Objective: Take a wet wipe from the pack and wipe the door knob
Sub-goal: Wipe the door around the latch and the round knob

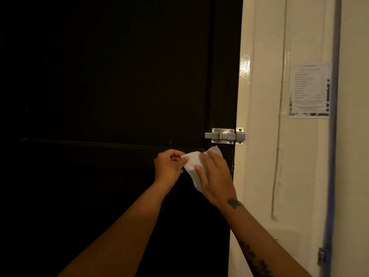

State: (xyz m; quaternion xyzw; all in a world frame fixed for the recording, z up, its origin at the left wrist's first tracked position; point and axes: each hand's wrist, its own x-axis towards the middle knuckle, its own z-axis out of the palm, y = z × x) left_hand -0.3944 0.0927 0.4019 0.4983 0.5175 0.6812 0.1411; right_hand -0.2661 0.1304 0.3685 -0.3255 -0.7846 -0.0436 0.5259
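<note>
- A dark door (119, 86) fills the left and middle of the view; two bare forearms reach up from the near edge towards its right side.
- The left hand (168, 166) is seen curled, its thumb and fingertips pinched on the left edge of a white wet wipe (192, 161).
- The wipe is held stretched between both hands, against the door just below a silver slide bolt (225, 135).
- The right hand (214, 176) is laid flat over the wipe, fingers (207, 158) extended and lightly spread, pressing it forward.
- No door knob is visible; it is judged to be hidden under the wipe and right hand, though this cannot be confirmed.
- For a good wipe, the cloth is best wrapped around the knob and turned with firm pressure.
- On the right, a cream wall (263, 176) carries a printed notice (309, 90).
</note>
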